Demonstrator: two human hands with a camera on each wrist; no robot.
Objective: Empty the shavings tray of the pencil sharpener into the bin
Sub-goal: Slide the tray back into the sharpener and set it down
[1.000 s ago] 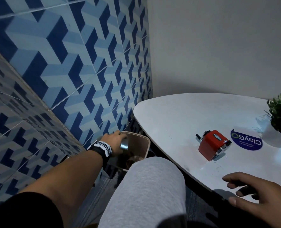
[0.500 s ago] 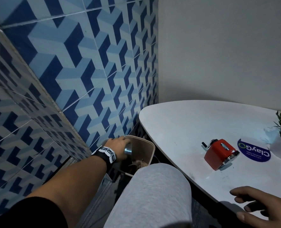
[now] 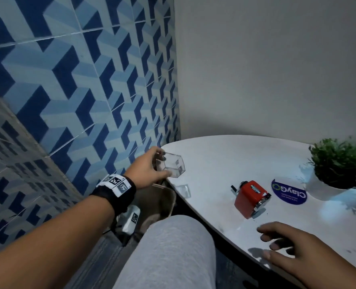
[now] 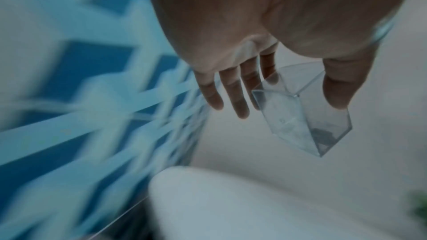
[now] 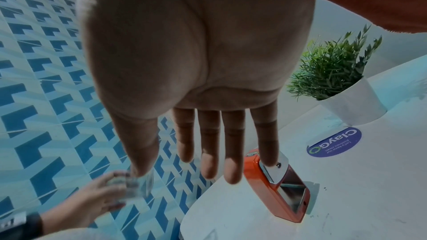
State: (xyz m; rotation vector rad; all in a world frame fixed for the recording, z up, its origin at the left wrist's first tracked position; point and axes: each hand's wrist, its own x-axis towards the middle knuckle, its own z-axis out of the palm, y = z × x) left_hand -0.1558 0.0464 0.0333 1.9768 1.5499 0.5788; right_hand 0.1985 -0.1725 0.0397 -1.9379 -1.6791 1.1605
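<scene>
Now the left hand [image 3: 146,171], pinching the tray [image 3: 170,166], has risen from the bin [image 3: 162,203] to table [image 3: 214,163] height; right hand [image 3: 298,249] flat. The right wrist view shows the sharpener's [image 5: 277,185] empty slot.

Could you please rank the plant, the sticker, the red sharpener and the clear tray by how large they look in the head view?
1. Plant, with pot
2. Sticker and sharpener: look alike
3. Tray, held by left hand

Potted plant [image 3: 339,170] beside blue sticker [image 3: 288,193] on table [image 3: 225,163].
</scene>
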